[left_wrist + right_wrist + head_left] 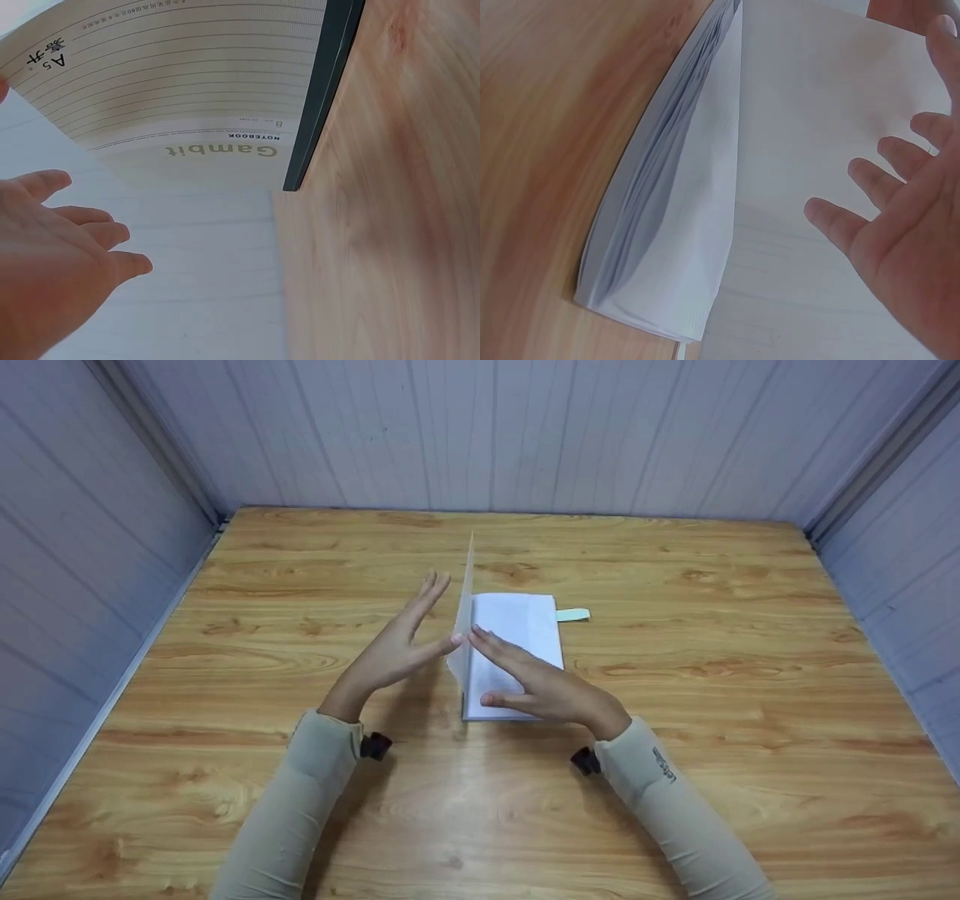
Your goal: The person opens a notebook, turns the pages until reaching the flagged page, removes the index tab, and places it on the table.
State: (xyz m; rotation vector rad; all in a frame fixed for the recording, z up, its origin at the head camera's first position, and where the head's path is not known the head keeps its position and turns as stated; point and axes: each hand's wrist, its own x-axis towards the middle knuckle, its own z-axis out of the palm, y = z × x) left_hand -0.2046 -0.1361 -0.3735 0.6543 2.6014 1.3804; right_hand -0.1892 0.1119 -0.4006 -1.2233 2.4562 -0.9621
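Near the middle of the wood-grained counter (750, 660), a notebook (525, 652) lying open, cover (210, 97) raised almost upright along the left edge, white pages (517, 611) flat on the right. On the outside of the cover, as seen from the left wrist, ruled lines and upside-down print including "Gambit" and "NOTEBOOK", next to a dark spine (322, 97). From the right edge of the pages, toward the far end, a pale green strip (573, 615) jutting out over the counter. From the right wrist, page edges (652, 165) slightly rippled and parted. On the outer side of the cover, the left hand (397, 649), fingers extended, thumb well apart from them with its tip at the cover. On the inner side, above the pages, the right hand (547, 682), fingers straight, tips at the cover, thumb spread away. Both hands splayed rather than clamped, thin cover between; firmness of touch impossible to tell. Behind the hands, beige sleeves (281, 810) down to both wrists, a small black device (375, 745) at each, dark lettering (664, 765) on the right cuff. Around the counter, pale panelled walls (487, 435).
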